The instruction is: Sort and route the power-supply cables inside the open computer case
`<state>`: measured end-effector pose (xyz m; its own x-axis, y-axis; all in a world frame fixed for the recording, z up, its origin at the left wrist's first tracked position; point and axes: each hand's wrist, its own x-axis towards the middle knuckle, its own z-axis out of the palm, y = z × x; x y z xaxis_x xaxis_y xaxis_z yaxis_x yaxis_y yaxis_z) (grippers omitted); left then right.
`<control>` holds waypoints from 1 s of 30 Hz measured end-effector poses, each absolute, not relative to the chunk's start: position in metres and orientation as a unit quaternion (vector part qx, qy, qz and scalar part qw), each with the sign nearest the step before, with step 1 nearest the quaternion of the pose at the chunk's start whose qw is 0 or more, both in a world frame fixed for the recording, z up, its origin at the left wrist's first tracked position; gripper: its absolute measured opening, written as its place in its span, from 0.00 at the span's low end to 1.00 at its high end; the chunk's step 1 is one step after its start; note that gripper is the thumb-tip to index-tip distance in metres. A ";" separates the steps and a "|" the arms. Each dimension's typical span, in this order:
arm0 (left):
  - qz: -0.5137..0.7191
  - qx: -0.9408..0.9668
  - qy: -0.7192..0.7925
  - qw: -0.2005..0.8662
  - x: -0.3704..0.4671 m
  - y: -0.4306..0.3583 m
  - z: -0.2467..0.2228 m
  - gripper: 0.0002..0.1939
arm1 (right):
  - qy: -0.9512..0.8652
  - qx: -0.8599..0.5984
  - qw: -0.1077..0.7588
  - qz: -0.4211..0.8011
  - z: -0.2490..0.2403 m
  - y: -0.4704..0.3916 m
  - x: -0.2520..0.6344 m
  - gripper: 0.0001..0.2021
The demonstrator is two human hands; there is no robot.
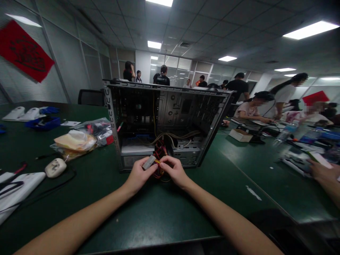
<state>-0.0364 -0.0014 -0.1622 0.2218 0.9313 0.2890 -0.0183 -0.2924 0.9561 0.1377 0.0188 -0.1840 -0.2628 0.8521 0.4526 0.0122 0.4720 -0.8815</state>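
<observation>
A green table (148, 223) is supporting an open, upright computer case (170, 86). I am watching the person's left hand (140, 174) and right hand (176, 171) working close together before its lower edge. A multicoloured cable bundle (159, 150) is spilling out between them. The left hand is clamping a grey connector (149, 162) between thumb and fingers; the right hand is pinching the yellow wires (157, 161) beside it.

from our head camera we look forward and down over the green table (143, 219), close to the open computer case (170, 122), the ceiling (196, 30) spanning the top.
</observation>
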 end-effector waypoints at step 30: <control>0.498 0.630 0.376 0.462 -0.036 0.000 -0.163 0.17 | -0.733 -0.309 0.503 0.338 -0.180 0.021 0.141 0.13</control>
